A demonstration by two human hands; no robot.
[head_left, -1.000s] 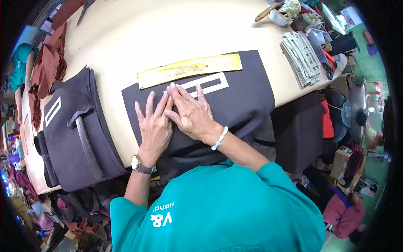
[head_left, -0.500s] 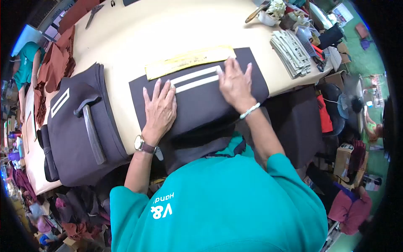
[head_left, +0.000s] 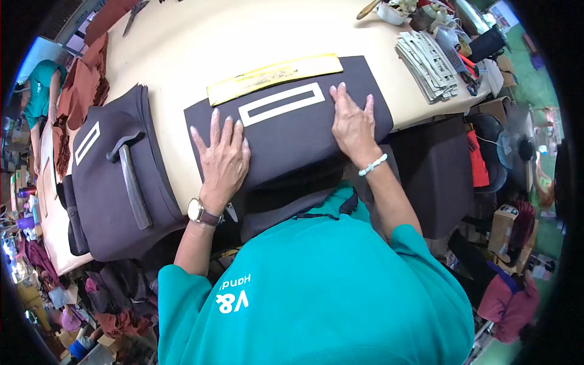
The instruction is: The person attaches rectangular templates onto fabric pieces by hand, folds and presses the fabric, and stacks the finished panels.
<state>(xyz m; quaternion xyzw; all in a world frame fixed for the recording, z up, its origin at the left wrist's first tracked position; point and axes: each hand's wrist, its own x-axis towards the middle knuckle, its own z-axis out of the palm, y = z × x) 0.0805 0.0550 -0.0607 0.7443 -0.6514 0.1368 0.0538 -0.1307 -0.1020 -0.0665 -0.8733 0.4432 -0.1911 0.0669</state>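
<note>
A dark fabric piece (head_left: pixel 286 143) lies over the table edge in front of me. On it sits a cream rectangular frame (head_left: pixel 272 112) with a long slot. My left hand (head_left: pixel 222 158) rests flat on the fabric, fingers spread, left of the frame. My right hand (head_left: pixel 354 128) lies on the fabric just right of the frame, fingers stretched out. Above the frame, a worn yellow strip (head_left: pixel 274 77) lies along the fabric's far edge. Neither hand grips anything.
A hammer (head_left: pixel 135 185) lies on a stack of dark fabric (head_left: pixel 106 213) at left, beside another cream frame (head_left: pixel 87 143). Cream strips (head_left: pixel 427 67) are piled at the right, near a white bowl (head_left: pixel 391 13). A co-worker (head_left: pixel 45 88) stands at far left.
Both hands have moved off the cream frame, the right one outward to the right and the left one slightly to the left. More of the frame now shows.
</note>
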